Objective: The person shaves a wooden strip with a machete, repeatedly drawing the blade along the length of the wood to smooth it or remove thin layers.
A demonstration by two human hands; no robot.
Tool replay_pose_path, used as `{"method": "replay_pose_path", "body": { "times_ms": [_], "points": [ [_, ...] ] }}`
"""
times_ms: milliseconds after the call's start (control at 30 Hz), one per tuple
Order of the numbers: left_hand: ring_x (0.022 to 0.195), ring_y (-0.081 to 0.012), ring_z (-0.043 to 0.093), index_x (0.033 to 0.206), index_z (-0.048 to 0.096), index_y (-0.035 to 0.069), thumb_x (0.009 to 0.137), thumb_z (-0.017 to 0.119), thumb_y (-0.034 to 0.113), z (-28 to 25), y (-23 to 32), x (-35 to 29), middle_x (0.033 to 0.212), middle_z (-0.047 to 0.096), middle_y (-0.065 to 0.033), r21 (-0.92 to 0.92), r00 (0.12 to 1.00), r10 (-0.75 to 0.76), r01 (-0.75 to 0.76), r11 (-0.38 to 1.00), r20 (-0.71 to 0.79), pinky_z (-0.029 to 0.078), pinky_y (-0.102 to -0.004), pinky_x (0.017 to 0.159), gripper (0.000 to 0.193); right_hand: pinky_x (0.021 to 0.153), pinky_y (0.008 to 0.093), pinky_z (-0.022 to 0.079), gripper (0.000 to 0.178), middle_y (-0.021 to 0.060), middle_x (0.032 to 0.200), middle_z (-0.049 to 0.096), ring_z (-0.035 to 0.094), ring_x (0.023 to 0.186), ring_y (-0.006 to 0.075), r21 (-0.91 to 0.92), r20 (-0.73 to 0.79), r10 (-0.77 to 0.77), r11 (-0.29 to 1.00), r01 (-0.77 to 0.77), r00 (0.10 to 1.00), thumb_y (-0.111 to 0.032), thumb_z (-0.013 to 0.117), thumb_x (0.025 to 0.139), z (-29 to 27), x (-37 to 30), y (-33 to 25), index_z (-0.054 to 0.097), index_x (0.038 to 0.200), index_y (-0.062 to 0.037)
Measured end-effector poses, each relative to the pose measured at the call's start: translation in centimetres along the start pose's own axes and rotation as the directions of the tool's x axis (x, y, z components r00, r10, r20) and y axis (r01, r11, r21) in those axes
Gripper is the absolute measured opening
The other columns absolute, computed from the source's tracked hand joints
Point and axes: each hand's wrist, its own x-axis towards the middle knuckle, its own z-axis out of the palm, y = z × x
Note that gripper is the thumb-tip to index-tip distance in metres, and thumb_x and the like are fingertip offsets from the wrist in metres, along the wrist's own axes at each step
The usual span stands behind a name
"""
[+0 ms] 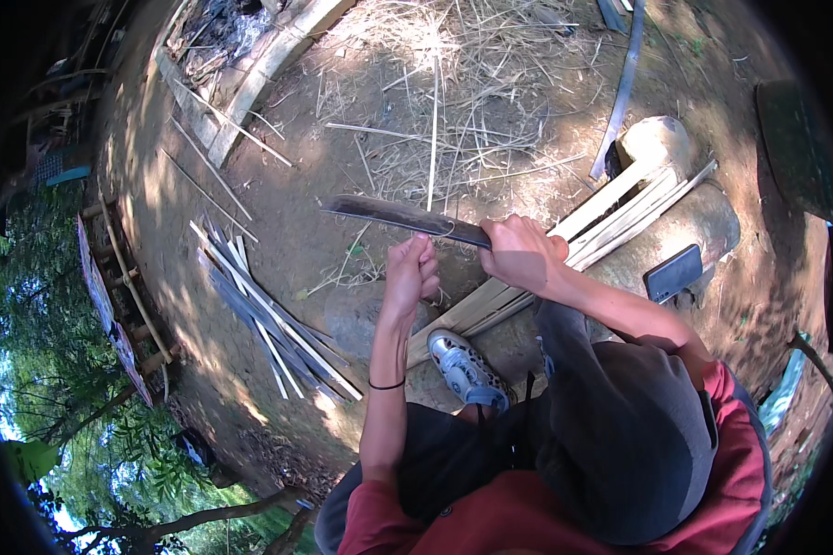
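Note:
My right hand (526,252) is closed round the handle end of a machete (389,213), whose dark blade points left across the view. Just below the blade, my left hand (411,276) is closed with the thumb up near the blade's edge. A thin pale bamboo strip (433,139) runs away from me on the far side of the blade, in line with my left fingers; the blade covers where it meets them. A small thin curl shows against the blade between my hands. Under my right forearm lie long split bamboo pieces (611,217).
To the left, a bundle of pale and dark strips (273,319) lies on the dirt. Shavings (472,102) litter the ground ahead. A phone (673,274) rests on a log at right. Wooden boards (268,83) lie at far left. My shoe (467,368) is below my hands.

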Motion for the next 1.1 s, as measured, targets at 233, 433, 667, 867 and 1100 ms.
{"method": "replay_pose_path", "body": {
  "times_ms": [233, 433, 667, 867, 1100],
  "points": [
    [0.041, -0.0031, 0.014, 0.067, 0.036, 0.015, 0.101, 0.044, 0.036, 1.2, -0.1, -0.6, 0.053, 0.021, 0.0093, 0.072, 0.998, -0.023, 0.027, 0.997, -0.051, 0.011, -0.0233, 0.037, 0.041, 0.071, 0.0511, 0.051, 0.023, 0.0291, 0.067, 0.061, 0.064, 0.070, 0.0432, -0.069, -0.034, 0.000, 0.998, -0.003, 0.999, -0.015, 0.061, 0.071, 0.2, 0.1, 1.9, 0.065, 0.082, 0.0043],
    [0.042, -0.0029, 0.017, 0.066, 0.037, 0.015, 0.100, 0.047, 0.037, 1.5, -1.2, -2.2, 0.055, 0.022, 0.0092, 0.090, 0.986, -0.153, 0.158, 0.983, -0.059, 0.012, -0.0228, 0.037, 0.042, 0.063, 0.0492, 0.053, 0.023, 0.0272, 0.066, 0.061, 0.065, 0.069, 0.0432, -0.084, -0.301, 0.137, 0.982, -0.170, 0.944, -0.017, 0.058, 0.077, -1.7, 5.3, 8.7, 0.060, 0.076, 0.0060],
    [0.042, -0.0020, 0.018, 0.066, 0.038, 0.015, 0.100, 0.049, 0.038, 2.3, -2.5, -1.5, 0.055, 0.024, 0.0096, 0.062, 0.989, -0.144, 0.146, 0.987, -0.039, 0.014, -0.0216, 0.037, 0.042, 0.065, 0.0492, 0.054, 0.030, 0.0253, 0.072, 0.060, 0.064, 0.068, 0.0430, -0.257, -0.392, 0.003, 0.960, -0.112, 0.920, -0.024, 0.061, 0.078, -4.3, 8.5, 12.0, 0.055, 0.081, 0.0051],
    [0.044, -0.0018, 0.023, 0.067, 0.042, 0.014, 0.099, 0.049, 0.039, 1.9, -2.5, -2.5, 0.055, 0.027, 0.0095, 0.180, 0.988, -0.123, 0.138, 0.974, -0.090, 0.018, -0.0207, 0.039, 0.042, 0.070, 0.0472, 0.055, 0.033, 0.0272, 0.073, 0.064, 0.066, 0.073, 0.0430, -0.125, -0.557, 0.159, 0.954, -0.271, 0.815, -0.025, 0.062, 0.078, -7.7, 11.6, 18.3, 0.060, 0.083, 0.0071],
    [0.048, -0.0061, 0.032, 0.065, 0.044, 0.008, 0.101, 0.045, 0.038, -0.3, -3.7, -1.7, 0.054, 0.034, 0.0041, 0.421, 0.975, 0.159, -0.081, 0.903, -0.155, 0.025, -0.0270, 0.043, 0.047, 0.064, 0.0446, 0.051, 0.035, 0.0266, 0.066, 0.063, 0.067, 0.065, 0.0358, 0.120, -0.374, 0.305, 0.952, -0.280, 0.876, -0.023, 0.059, 0.079, -12.1, 5.7, 11.5, 0.063, 0.080, 0.0109]
  ]
}}
